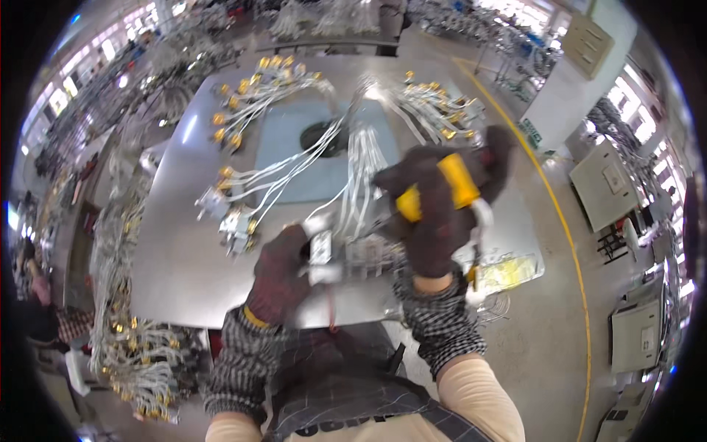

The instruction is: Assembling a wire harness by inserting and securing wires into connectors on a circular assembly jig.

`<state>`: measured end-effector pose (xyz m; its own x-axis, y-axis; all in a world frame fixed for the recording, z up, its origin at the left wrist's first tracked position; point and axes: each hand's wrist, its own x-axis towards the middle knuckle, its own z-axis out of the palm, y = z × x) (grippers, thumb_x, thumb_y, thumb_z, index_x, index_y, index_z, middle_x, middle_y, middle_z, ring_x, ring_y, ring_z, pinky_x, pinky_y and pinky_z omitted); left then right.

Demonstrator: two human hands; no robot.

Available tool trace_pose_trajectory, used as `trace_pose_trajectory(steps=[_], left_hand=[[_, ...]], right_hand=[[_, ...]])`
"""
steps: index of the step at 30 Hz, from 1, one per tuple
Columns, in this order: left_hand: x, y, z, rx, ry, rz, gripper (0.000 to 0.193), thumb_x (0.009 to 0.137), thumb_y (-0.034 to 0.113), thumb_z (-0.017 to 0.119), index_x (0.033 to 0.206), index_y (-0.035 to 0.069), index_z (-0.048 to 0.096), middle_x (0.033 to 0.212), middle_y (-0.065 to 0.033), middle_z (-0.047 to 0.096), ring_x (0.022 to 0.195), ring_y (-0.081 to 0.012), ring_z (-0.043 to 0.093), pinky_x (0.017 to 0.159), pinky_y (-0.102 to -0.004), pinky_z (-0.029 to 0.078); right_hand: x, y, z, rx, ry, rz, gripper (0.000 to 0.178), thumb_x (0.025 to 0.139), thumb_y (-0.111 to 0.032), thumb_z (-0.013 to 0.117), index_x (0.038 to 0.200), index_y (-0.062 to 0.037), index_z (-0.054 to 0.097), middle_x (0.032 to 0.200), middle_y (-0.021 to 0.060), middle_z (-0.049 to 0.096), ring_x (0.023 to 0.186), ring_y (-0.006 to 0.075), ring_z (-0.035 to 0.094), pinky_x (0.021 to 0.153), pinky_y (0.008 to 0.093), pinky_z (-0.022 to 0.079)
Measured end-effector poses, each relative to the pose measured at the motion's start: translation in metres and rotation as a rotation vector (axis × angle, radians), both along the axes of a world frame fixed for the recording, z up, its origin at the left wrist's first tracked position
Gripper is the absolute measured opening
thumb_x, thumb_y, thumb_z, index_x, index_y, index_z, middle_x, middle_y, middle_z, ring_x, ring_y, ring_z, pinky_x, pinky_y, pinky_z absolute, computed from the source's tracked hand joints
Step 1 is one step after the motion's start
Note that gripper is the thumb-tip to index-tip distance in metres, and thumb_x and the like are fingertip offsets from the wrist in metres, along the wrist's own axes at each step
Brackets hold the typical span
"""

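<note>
Gleams like smooth metal on the tabletop (173, 247) below left hand (278, 276) and right hand (438, 195); looks like matt cloth on sleeves (442, 324) behind, dull on blue mat (281, 134) beyond.

My right grip (436, 193) is smeared, and I cannot tell whether the yellow patches (458, 180) there are tool or glove. The white piece (322, 253) beside my left grip (280, 274) blurs too, its details lost. My forearms (480, 396) run off the lower edge; the yellow cable ends (219, 118) are too small to make out.
</note>
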<state>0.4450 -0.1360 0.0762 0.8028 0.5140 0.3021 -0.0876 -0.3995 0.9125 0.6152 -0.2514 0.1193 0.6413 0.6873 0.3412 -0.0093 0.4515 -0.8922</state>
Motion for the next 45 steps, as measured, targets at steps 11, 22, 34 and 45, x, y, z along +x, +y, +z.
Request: trace_pose_trajectory(steps=[11, 22, 34, 45], left_hand=[[0.021, 0.014, -0.002, 0.446, 0.192, 0.029, 0.058, 0.077, 0.037, 0.077, 0.124, 0.009, 0.055, 0.102, -0.0154, 0.064, 0.093, -0.0342, 0.065, 0.076, -0.0421, 0.052], [0.016, 0.011, 0.01, 0.457, 0.245, 0.06, 0.061, 0.072, 0.042, 0.08, 0.117, 0.007, 0.059, 0.096, -0.0132, 0.068, 0.087, -0.0301, 0.068, 0.075, -0.039, 0.054], [0.021, 0.013, 0.034, 0.389, 0.586, -0.01, 0.063, 0.07, 0.04, 0.082, 0.119, 0.009, 0.059, 0.107, -0.0138, 0.068, 0.1, -0.0304, 0.066, 0.086, -0.0414, 0.051], [0.012, 0.069, -0.015, 1.499, 0.455, -0.135, 0.033, 0.078, 0.024, 0.061, 0.11, 0.015, 0.066, 0.11, -0.0036, 0.062, 0.104, -0.0268, 0.056, 0.09, -0.0393, 0.047]], right_hand=[[0.011, 0.023, 0.007, 0.364, -0.111, -0.29, 0.039, 0.091, -0.012, 0.062, 0.128, -0.0039, 0.051, 0.096, 0.0149, 0.064, 0.078, 0.0232, 0.067, 0.071, 0.0397, 0.06], [-0.017, 0.023, 0.022, 0.625, -0.129, -0.018, 0.075, 0.088, -0.005, 0.065, 0.148, -0.0185, 0.022, 0.099, 0.0191, 0.062, 0.076, 0.0253, 0.066, 0.066, 0.0444, 0.061], [-0.014, 0.021, 0.017, 0.34, -0.422, -0.093, 0.08, 0.081, 0.001, 0.071, 0.146, -0.0117, 0.025, 0.103, 0.0189, 0.062, 0.08, 0.0249, 0.067, 0.069, 0.0399, 0.06], [-0.024, 0.03, 0.017, 0.353, -0.144, -0.06, 0.084, 0.081, -0.004, 0.074, 0.146, -0.012, 0.022, 0.091, 0.0167, 0.064, 0.071, 0.0238, 0.067, 0.062, 0.0369, 0.059]])
